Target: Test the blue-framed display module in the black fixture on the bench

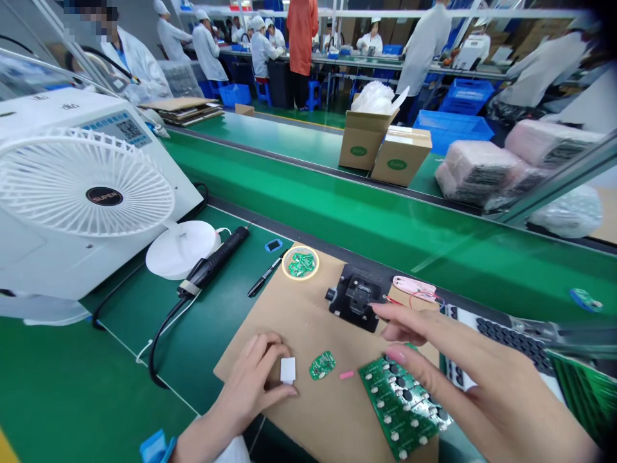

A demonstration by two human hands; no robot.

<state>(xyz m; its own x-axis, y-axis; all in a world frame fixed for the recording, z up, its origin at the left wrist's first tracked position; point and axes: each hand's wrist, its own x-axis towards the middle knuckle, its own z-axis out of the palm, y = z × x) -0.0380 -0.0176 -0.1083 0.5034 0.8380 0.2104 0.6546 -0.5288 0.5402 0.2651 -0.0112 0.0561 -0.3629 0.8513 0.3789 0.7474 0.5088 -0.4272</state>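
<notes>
The left grip (248,386) is closed in a small pinch, and it seems to hold a white square pad (288,370) between the thumb and the fingers, a little above the brown cardboard sheet (294,411). The right grip (463,379) is open, with the thumb and the first finger spread apart, and it is over a green panel of circuit boards (400,405), which lies at the edge of the sheet. Between the two hands, one small green circuit board (322,365) lies alone on the cardboard, and a tiny pink strip (346,375) lies just beside it. Further forward on the sheet there is a black holding jig (357,297), and a round dish (300,263) with more green boards inside. A pink part with red wires (413,288) is lying next to the jig. On the green surface (120,347) at the left are a black electric screwdriver (214,263) with its cable and a black pen (264,276), and a white desk fan (87,186) stands behind them.
</notes>
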